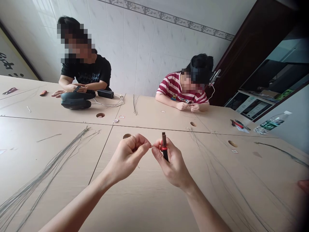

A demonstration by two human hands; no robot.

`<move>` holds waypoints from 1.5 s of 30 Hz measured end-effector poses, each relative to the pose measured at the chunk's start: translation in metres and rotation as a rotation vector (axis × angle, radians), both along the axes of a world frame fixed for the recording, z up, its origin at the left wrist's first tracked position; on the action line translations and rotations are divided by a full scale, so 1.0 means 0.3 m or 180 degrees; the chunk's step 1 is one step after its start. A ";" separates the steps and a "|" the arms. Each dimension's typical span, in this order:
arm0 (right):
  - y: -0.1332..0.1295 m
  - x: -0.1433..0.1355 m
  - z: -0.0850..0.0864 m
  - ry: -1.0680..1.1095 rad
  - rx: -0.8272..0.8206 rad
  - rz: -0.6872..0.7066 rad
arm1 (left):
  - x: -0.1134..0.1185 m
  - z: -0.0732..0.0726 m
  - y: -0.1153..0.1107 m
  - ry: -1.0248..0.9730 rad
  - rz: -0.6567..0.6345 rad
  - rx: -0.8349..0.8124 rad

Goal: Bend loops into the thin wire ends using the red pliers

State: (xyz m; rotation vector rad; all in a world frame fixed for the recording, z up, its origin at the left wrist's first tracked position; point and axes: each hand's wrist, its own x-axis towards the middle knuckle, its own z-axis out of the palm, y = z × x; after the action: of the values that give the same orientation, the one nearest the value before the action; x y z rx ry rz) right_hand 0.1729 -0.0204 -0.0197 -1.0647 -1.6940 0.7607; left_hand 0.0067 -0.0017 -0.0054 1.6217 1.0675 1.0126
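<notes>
My left hand [130, 156] is closed, its thumb and forefinger pinching a thin wire [152, 146]. A short loose bit of it shows below that hand. My right hand [175, 164] is wrapped round a pair of small pliers [164, 149] with red and black handles, their jaws pointing up. The thumb and forefinger of the same hand also meet the wire close to the left fingertips. What lies at the wire's end is too small to make out. Both hands are held over the table [130, 199].
Long bundled wires [65, 149] lie at left; more loose wires [210, 158] spread at right. Across the table sit two people, one in black [101, 69], one in stripes [166, 87]. A headset [76, 100], a water bottle [272, 122] and red-handled pliers [238, 124] rest on it.
</notes>
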 end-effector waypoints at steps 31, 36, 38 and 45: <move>-0.010 0.007 0.017 -0.0289 0.0193 0.0085 | -0.012 0.001 0.001 -0.0410 -0.0511 -0.0138; -0.010 0.009 0.016 -0.0281 0.0360 0.0180 | -0.012 0.003 0.001 -0.0570 -0.0552 -0.0136; -0.009 0.009 0.013 -0.0314 0.0356 0.0147 | -0.013 0.003 -0.001 -0.0546 -0.0541 -0.0085; -0.011 0.013 0.011 -0.0215 0.0265 -0.0161 | -0.017 -0.014 -0.006 -0.0225 -0.0322 0.0459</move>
State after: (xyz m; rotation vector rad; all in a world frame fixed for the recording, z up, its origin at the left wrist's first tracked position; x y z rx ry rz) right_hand 0.1768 -0.0238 -0.0164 -1.0818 -1.7338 0.6228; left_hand 0.0016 -0.0036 -0.0096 1.7241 0.8733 1.0919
